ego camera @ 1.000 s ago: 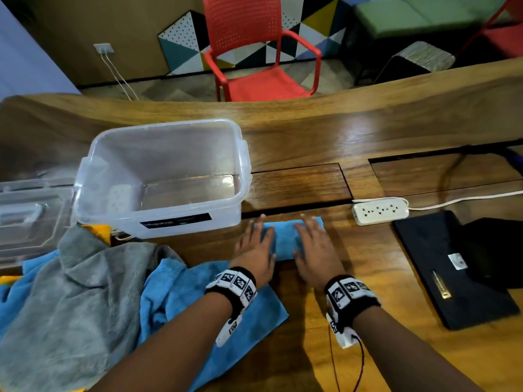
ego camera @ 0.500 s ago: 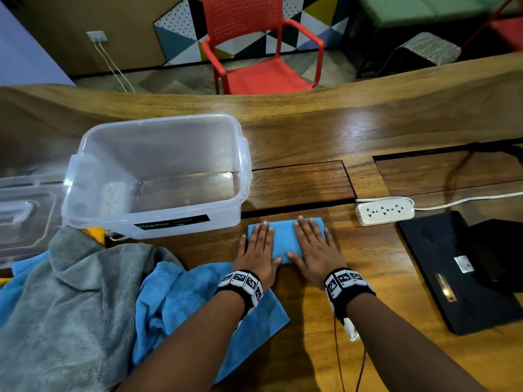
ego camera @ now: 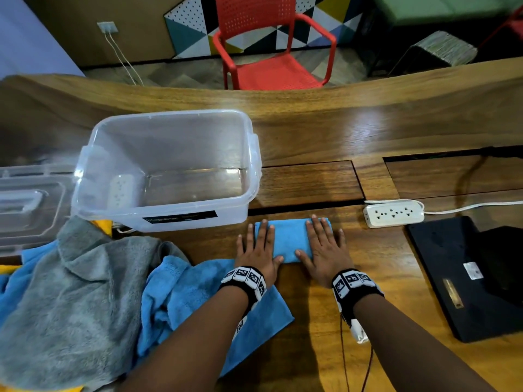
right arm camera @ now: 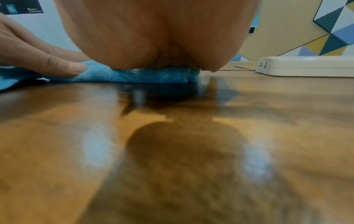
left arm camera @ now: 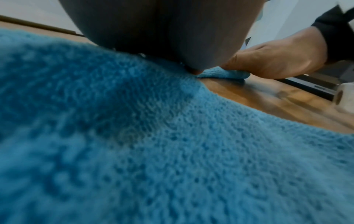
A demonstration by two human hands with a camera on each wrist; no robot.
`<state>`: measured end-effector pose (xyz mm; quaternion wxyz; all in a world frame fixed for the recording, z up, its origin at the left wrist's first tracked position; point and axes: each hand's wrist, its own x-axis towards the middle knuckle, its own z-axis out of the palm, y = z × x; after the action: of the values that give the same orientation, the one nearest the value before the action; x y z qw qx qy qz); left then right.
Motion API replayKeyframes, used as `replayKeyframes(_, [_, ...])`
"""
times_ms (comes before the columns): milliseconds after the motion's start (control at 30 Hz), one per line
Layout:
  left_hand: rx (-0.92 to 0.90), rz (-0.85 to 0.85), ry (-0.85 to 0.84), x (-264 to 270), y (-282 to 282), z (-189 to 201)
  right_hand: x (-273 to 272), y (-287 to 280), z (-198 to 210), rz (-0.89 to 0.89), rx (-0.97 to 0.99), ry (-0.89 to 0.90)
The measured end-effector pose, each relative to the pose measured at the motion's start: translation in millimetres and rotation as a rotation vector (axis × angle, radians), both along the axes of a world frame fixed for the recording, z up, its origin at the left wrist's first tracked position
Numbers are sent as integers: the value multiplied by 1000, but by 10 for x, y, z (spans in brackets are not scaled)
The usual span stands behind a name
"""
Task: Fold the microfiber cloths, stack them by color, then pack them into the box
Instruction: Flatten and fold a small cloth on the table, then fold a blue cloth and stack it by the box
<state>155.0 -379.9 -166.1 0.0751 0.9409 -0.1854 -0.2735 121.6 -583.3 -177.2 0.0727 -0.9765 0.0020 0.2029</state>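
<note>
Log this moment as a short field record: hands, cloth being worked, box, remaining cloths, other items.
left hand: left hand flat, fingers straight, pressing the folded blue cloth
right hand: right hand flat, pressing the same cloth's right end
folded blue cloth: lying on the wooden table, just in front of the box
box: clear plastic box, open, no cloths inside
lid: clear lid left of the box
unfolded cloths: grey cloth over a loose blue cloth; yellow cloth peeking out
other: power strip

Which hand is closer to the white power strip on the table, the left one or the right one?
The right. The right hand presses the folded blue cloth just beside the white power strip, without touching it. The left hand lies flat on the cloth's opposite end, farther away.
</note>
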Motion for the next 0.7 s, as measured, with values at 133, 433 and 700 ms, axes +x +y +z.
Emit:
replayKeyframes(133, [22, -8, 21, 11, -8, 109, 44, 64, 174, 7, -62, 39])
replayKeyframes(433, [-115, -59, -129, -425, 549, 563, -316, 689, 553, -89, 114, -112])
replayKeyframes(700, [-202, -38, -241, -640, 1588, 760, -588, 1284, 698, 4, 203, -188])
